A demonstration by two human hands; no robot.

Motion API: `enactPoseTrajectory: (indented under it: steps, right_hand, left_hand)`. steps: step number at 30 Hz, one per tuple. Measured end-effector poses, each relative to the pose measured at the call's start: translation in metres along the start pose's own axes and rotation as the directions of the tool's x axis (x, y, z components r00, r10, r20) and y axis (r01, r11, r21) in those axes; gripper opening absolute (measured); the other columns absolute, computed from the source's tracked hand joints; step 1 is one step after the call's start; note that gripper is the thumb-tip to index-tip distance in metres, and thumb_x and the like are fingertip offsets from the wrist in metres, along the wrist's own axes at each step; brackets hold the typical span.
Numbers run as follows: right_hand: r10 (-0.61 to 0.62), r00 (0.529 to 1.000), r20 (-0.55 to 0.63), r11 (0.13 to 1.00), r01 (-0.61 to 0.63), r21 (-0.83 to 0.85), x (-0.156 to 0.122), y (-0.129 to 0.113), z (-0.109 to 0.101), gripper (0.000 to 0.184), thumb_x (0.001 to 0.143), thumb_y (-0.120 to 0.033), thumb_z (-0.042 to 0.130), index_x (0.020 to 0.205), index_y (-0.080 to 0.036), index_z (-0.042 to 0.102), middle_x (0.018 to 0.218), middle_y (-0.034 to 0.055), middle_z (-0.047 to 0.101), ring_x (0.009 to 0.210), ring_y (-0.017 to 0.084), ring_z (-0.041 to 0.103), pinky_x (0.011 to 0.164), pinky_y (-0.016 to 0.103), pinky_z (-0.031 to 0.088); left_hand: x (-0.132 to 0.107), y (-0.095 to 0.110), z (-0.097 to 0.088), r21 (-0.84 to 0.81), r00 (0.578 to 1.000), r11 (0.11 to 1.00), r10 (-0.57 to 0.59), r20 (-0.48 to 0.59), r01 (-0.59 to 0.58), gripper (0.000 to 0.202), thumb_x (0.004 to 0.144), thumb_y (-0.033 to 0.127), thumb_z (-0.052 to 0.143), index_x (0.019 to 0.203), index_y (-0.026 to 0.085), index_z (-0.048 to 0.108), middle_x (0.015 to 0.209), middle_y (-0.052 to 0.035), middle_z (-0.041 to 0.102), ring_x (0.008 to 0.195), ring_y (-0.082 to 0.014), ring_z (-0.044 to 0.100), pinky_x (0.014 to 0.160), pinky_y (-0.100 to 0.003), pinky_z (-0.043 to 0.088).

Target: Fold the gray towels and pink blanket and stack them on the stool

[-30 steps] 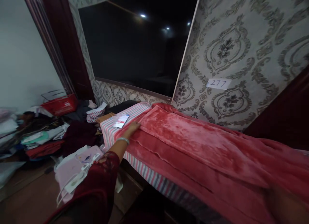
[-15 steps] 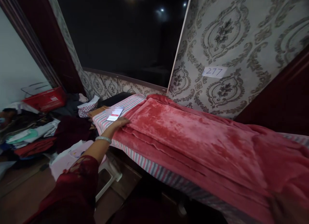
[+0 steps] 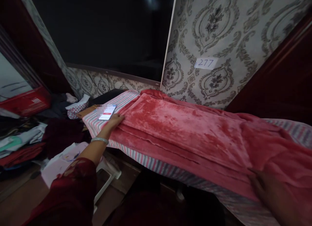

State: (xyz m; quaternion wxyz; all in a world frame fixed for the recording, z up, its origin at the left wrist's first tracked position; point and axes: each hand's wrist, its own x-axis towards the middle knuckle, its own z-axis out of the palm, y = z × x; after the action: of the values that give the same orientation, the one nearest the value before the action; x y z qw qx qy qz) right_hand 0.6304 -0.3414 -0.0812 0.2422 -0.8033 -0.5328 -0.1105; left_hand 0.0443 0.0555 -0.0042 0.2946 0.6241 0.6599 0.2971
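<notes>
A red plush blanket (image 3: pixel 185 128), folded in layers lengthwise, lies over a striped cloth (image 3: pixel 151 162) on a long raised surface. At the blanket's near left corner, my left hand (image 3: pixel 116 120) is closed on the edge, with a pale bangle on the wrist. My right hand (image 3: pixel 270 192), dark and slightly blurred, grips the near edge towards the right end, where the cloth bunches in loose folds. Beside my left hand a phone (image 3: pixel 107 113) with a lit screen rests on the striped cloth.
A large dark television (image 3: pixel 104 31) hangs on the patterned wall behind. A paper marked 277 (image 3: pixel 206 62) is stuck there. Piled clothes (image 3: pixel 21 139) and a red bag (image 3: pixel 29 101) are on the left. Below my left arm stands a white plastic stool (image 3: pixel 107 175).
The view has swung to the right, so everything sits further left. More of my right hand shows at the blanket's near edge. My left hand stays at the left corner.
</notes>
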Motion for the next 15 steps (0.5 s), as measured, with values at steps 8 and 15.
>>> enactPoseTrajectory:
  steps: [8,15]
  right_hand:
    - [-0.086,0.993,-0.075,0.996,0.084,-0.03,-0.014,0.008,-0.007,0.034,0.085,-0.049,0.042,0.081,-0.024,0.064,0.081,0.0147,0.074,0.08,0.035,0.072,0.075,0.05,0.059]
    - [-0.055,0.991,-0.121,0.997,0.06,0.039,-0.027,-0.001,-0.009,0.03,0.084,-0.051,0.044,0.085,-0.028,0.063,0.083,0.0112,0.074,0.08,0.035,0.071,0.074,0.052,0.059]
  left_hand:
    - [-0.007,-0.003,-0.016,-0.068,0.998,0.996,-0.056,-0.018,0.055,0.021,0.064,0.04,0.065,0.063,0.02,0.058,0.056,0.0011,0.054,0.054,-0.0151,0.049,0.051,-0.027,0.037]
    - [-0.009,-0.007,-0.007,-0.14,0.991,0.982,-0.132,-0.009,0.13,0.021,0.061,0.037,0.067,0.068,0.019,0.059,0.056,0.0004,0.055,0.054,-0.0162,0.051,0.049,-0.027,0.04]
